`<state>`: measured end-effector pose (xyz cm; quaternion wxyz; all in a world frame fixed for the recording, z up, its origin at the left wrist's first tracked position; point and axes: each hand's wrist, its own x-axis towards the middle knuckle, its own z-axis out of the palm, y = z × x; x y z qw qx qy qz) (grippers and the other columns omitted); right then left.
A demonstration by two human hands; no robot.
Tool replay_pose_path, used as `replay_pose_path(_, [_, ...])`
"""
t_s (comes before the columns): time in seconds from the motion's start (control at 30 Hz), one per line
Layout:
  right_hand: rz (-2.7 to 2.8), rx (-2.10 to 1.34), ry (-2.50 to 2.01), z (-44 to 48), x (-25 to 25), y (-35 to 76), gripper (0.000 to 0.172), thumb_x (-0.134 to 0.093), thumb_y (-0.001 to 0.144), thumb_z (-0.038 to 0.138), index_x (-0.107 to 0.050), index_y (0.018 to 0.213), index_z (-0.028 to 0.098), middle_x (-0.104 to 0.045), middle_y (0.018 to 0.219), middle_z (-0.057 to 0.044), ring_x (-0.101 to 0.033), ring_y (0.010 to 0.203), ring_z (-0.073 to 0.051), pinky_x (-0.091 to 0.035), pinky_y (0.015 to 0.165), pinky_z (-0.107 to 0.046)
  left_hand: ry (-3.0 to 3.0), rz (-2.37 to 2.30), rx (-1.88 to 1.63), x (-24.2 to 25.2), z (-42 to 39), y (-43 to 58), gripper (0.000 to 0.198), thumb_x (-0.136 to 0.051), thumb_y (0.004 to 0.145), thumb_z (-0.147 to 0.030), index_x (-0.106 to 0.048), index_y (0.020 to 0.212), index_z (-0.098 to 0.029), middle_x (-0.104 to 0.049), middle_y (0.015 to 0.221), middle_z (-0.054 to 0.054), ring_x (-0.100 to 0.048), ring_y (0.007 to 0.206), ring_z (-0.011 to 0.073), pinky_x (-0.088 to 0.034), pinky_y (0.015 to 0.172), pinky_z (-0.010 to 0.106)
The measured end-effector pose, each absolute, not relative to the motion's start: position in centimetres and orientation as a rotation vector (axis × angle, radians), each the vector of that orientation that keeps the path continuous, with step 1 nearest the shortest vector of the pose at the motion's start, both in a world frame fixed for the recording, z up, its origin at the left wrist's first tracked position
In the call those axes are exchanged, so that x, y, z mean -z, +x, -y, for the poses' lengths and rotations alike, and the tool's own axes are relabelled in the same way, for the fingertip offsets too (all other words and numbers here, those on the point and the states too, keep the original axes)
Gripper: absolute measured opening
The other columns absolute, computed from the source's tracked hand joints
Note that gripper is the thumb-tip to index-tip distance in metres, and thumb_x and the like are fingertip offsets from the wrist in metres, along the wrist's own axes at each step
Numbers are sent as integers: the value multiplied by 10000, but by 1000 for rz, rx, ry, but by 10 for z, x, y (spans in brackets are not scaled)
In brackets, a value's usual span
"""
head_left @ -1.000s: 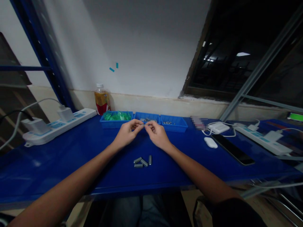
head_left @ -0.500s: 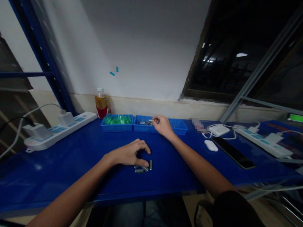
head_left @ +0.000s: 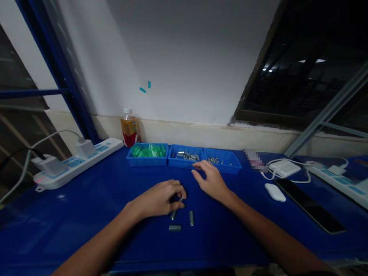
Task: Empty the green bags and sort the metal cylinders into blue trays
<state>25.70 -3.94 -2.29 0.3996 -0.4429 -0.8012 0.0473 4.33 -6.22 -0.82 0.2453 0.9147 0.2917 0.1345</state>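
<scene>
My left hand [head_left: 165, 197] is curled over the table, thumb and fingers pinching a small metal cylinder [head_left: 180, 199]. Just below its thumb, another metal cylinder [head_left: 173, 216] lies partly covered. Two more lie on the blue surface: an upright-pointing cylinder [head_left: 191, 218] and a sideways cylinder [head_left: 175, 228]. My right hand [head_left: 211, 180] is in front of the blue bins, thumb and fingers apart, with nothing seen in it. Behind its fingertips, the middle bin [head_left: 184, 164] holds several metal cylinders [head_left: 188, 155]. Small metal parts [head_left: 214, 160] lie in the right bin [head_left: 232, 167].
The left bin [head_left: 147, 162] holds green plastic bags [head_left: 148, 150]. A drink bottle [head_left: 130, 130] stands behind it. Power strips [head_left: 71, 163] lie at both sides. At right are a white case [head_left: 275, 192], a phone [head_left: 310, 207] and a cabled white charger [head_left: 284, 168].
My right hand has come out of the middle bin toward me and its fingers have parted. My left hand has closed on a cylinder. The view has shifted slightly.
</scene>
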Motion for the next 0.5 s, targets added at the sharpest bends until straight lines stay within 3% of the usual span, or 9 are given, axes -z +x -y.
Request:
replay_pose_path(0.17, [2165,-261,-1026,64,33,246,171,-547,844,198,-575,1013,186,-611,905,-58,-563,873,-188,-454,802,-330,2399,-958,-555,25,55,50,121,-457,824,-137,-514,913,-197,-591,901,35,-558,837,171,-430,743,283])
replay_pose_path(0.27, [2243,-309,-985,66,33,238,317,-585,813,183,-508,1120,177,-595,966,-70,-543,918,-202,-445,835,-350,2181,-968,-714,29,50,51,37,-452,867,-209,-443,901,-196,-587,861,24,-567,794,160,-440,710,287])
replay_pose_path(0.33, [2230,-332,-967,67,33,236,366,-592,804,167,-477,1151,178,-587,972,-70,-541,916,-198,-451,823,-337,1989,-928,-815,30,49,51,119,-474,878,-279,-403,930,-200,-587,839,12,-571,779,153,-451,712,293])
replay_pose_path(0.5, [2205,-264,-884,71,31,239,104,-512,876,168,-559,963,202,-601,885,-50,-553,837,-170,-450,765,-298,1748,-901,-884,26,49,53,268,-491,873,-391,-363,1013,-202,-594,750,-13,-561,701,140,-436,650,268])
